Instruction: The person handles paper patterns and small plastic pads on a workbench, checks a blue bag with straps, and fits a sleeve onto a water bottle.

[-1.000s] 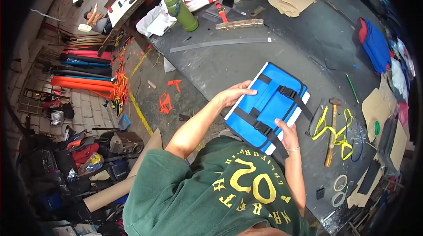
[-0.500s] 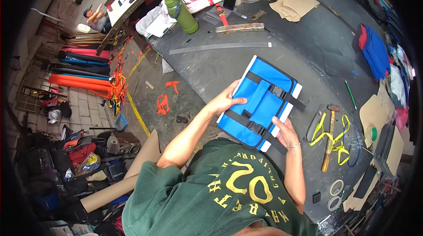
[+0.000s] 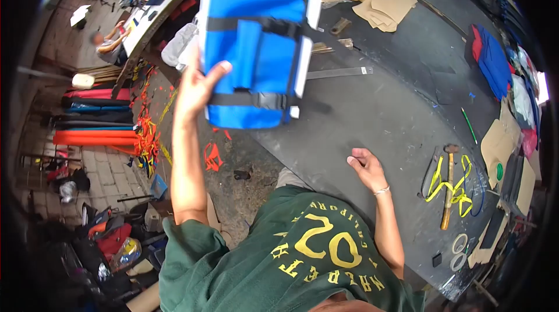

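Observation:
My left hand (image 3: 197,87) grips the left edge of a blue fabric case (image 3: 256,58), its thumb lying over the front. The case is raised above the table's far left edge. Two black straps with buckles cross it, a blue handle strip runs between them, and white edging shows along its sides. My right hand (image 3: 368,171) hovers over the dark table (image 3: 372,114), apart from the case. It is empty, with the fingers loosely bent and the thumb held away from them.
A hammer (image 3: 448,189) lies on the table with yellow webbing (image 3: 434,187) beside it. Tape rolls (image 3: 459,244) and brown cardboard (image 3: 387,8) rest there too, plus a metal ruler (image 3: 340,72) partly behind the case. Another person (image 3: 110,44) sits at a far white table.
The case has moved up and to the left in my left hand. My right hand has let go of it and now stays over the table, empty.

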Tool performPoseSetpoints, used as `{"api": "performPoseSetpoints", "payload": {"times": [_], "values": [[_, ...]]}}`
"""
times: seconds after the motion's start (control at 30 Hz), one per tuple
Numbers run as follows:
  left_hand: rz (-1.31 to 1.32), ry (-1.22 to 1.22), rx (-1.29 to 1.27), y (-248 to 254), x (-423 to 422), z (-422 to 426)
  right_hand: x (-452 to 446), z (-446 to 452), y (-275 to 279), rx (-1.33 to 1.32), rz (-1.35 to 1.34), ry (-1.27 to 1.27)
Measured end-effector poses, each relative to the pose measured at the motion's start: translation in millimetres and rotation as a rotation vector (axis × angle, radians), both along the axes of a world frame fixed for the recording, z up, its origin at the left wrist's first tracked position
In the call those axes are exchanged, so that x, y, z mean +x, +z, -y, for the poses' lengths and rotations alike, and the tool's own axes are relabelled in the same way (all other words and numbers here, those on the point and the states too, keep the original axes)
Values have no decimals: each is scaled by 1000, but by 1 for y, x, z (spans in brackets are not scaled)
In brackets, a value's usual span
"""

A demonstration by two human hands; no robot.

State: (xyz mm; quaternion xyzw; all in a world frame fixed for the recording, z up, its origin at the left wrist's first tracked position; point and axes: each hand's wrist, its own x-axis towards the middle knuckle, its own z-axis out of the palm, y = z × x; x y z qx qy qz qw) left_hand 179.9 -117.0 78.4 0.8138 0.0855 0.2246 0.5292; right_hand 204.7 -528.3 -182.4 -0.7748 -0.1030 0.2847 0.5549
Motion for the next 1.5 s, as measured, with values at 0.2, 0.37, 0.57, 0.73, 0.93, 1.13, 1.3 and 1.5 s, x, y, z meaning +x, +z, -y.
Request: {"api": "performPoseSetpoints", "payload": {"times": [0.2,0.37,0.57,0.73,0.93,1.13,1.3,1.5], "values": [[198,-40,-41,2,79,-123,7,-98,43,-613,234,2],[-61,-83,-154,-44,115,-133,-2,-134,58,-669,69,-185],[-179,-527,-395,-111,150,-126,-3,-160,31,177,-74,-750],[-322,-879,-482,-137,167,-75,15,-195,42,1098,-325,-696],[-491,-1053,-520,-170,151,-9,-36,-192,101,789,-225,-791],[-661,-1204,-598,-199,126,40,-90,-175,55,459,15,-1022],[-652,-1226,-632,-198,105,98,-100,-119,68,495,63,-1121],[-689,-1294,-620,-201,69,213,-111,42,75,416,225,-1149]]}}
